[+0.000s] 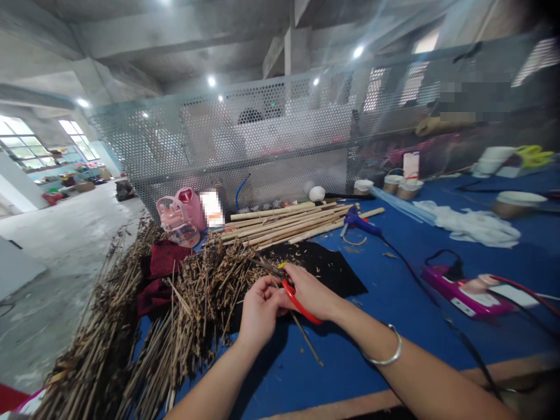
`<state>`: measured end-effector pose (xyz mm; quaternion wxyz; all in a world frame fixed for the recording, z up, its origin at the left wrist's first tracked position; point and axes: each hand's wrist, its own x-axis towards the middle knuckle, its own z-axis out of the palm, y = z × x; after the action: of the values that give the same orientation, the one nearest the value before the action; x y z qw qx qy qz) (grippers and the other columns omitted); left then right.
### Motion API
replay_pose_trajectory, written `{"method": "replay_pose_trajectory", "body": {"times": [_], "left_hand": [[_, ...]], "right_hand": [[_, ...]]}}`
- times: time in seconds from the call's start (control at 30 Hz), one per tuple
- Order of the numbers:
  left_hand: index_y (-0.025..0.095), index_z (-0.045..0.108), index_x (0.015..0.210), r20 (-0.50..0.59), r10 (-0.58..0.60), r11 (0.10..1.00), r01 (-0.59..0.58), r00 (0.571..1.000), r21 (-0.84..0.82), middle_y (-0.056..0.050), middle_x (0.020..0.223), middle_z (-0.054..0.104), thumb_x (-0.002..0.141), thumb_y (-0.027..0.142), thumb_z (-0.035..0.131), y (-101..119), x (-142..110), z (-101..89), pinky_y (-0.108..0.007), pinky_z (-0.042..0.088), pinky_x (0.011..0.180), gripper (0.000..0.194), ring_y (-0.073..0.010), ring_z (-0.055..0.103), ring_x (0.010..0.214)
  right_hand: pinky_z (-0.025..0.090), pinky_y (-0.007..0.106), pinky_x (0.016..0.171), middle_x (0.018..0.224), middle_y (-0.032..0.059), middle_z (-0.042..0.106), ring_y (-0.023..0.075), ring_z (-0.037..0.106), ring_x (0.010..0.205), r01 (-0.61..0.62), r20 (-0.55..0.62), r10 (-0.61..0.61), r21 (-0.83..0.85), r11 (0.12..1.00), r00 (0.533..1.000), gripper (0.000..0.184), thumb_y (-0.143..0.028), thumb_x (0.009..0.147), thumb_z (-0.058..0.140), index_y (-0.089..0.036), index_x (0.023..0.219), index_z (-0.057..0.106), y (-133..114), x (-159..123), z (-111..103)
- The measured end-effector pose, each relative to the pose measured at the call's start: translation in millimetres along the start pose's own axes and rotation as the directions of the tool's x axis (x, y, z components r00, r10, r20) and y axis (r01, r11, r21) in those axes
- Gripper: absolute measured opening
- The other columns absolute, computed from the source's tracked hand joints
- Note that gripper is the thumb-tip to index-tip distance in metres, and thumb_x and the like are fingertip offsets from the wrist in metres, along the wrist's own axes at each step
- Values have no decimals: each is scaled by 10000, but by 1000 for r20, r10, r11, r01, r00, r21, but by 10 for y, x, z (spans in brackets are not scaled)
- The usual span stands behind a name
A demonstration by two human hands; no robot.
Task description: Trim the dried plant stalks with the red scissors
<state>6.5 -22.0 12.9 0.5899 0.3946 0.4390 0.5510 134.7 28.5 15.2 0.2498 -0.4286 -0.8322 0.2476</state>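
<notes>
My right hand (308, 289) is closed round a pair of scissors (301, 304) with red and yellow handles. The blades point away from me to the upper left, partly behind the fingers. Close against it, my left hand (260, 306) pinches a thin dried stem (310, 343), whose lower end slants down to the right below both hands. Just left of the hands lies a thick heap of dried plant stalks (205, 280) with brown, withered heads. A black cloth (326, 265) strewn with plant bits is spread beyond the hands.
Pale wooden sticks (284, 224) lie across the back of the blue table (350, 373). A blue glue gun (359, 221) trails its cord past a magenta power strip (466, 294). White gloves (476, 224) and paper cups (409, 188) stand farther right. A perforated metal screen (262, 134) rises behind.
</notes>
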Motion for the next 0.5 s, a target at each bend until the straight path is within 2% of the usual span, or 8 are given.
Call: {"method": "replay_pose_trajectory", "body": {"times": [0.17,0.3,0.5], "left_hand": [[162,502,825,-28,-22,1000,23,999,16,75,473,490,573,211,651,13,5,-4,-162,358,430,297,-46,430,397],[157,517,820,-30,-28,999,28,999,29,61,492,522,559,209,659,29,7,-4,-168,374,442,302,-53,453,408],[155,526,841,-22,-6,1000,6,1000,20,57,514,540,568,209,647,20,14,-18,-165,376,446,303,-48,456,414]], "right_hand": [[360,254,628,826,41,550,165,499,746,-13,-46,12,-24,1000,999,379,-487,654,627,-190,841,485,-17,-7,6],[312,226,528,713,15,568,138,495,608,-76,-20,76,4,997,997,349,-481,672,610,-200,836,484,-35,-17,42],[281,207,483,651,-1,574,123,482,554,-116,-35,117,44,992,993,327,-470,633,642,-203,783,527,17,-11,72]]}}
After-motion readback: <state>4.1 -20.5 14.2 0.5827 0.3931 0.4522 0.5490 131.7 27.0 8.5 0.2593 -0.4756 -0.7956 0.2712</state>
